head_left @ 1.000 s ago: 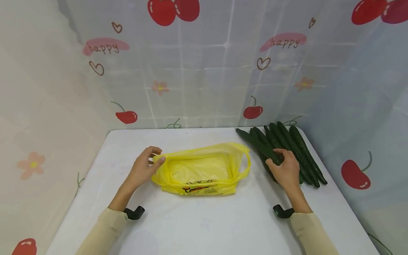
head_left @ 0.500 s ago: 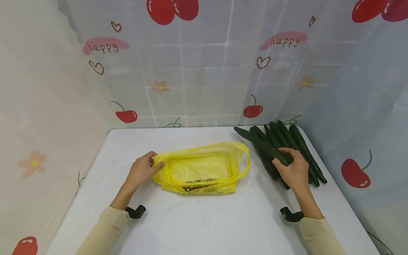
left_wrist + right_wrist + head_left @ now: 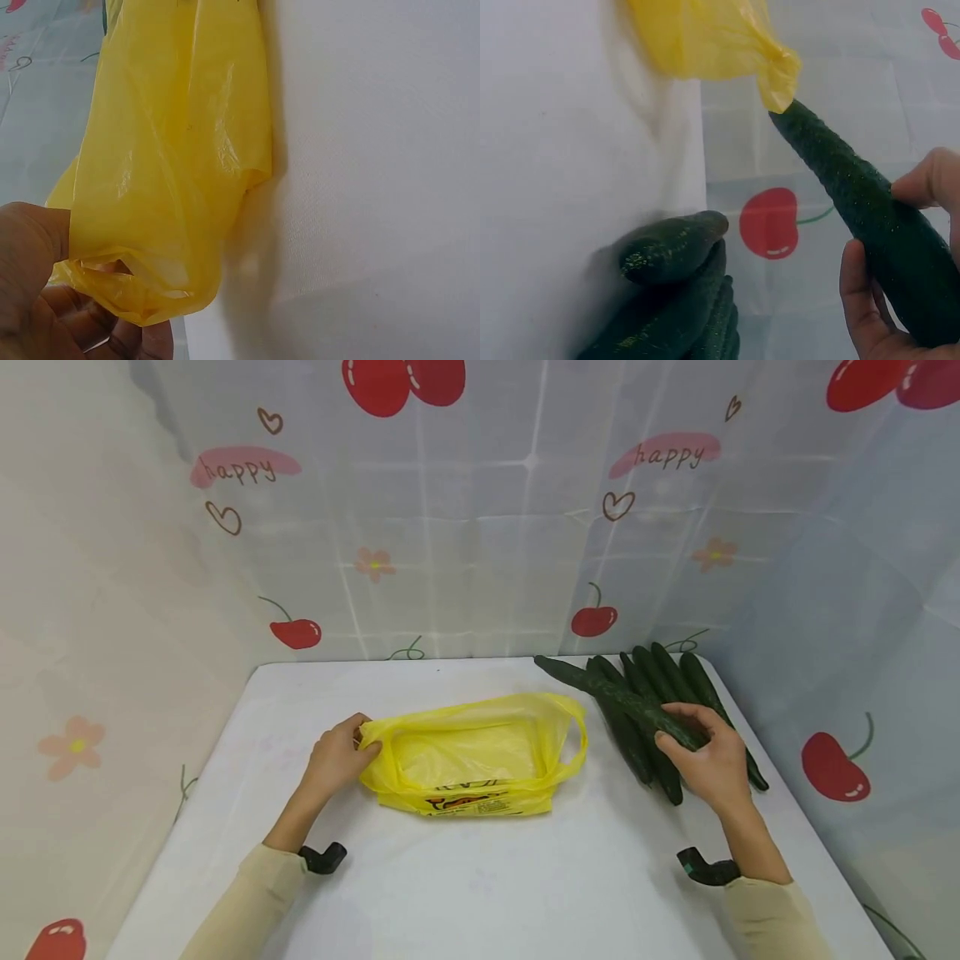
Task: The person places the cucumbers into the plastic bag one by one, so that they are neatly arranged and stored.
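Observation:
A yellow plastic bag [image 3: 465,752] lies with its mouth spread on the white table. At its left end my left hand [image 3: 336,760] pinches the bag's edge; in the left wrist view the thumb and fingers [image 3: 75,322] curl about the handle loop. My right hand [image 3: 708,756] grips one dark green cucumber [image 3: 611,689] near its right end, thumb on one side and fingers on the other. This cucumber slants over the others, its far tip pointing to the back left. In the right wrist view the held cucumber [image 3: 855,180] is above the table's level.
Several more cucumbers [image 3: 633,747] lie side by side at the table's back right. The white table [image 3: 465,893] ends at the back against a curtain [image 3: 480,560] printed with cherries. The bag's right handle [image 3: 581,747] stands up on the cucumbers' side.
My right hand has moved right with the cucumber, lifting it off the pile and turning its far tip leftward. My left hand has closed its fingers onto the bag's left end.

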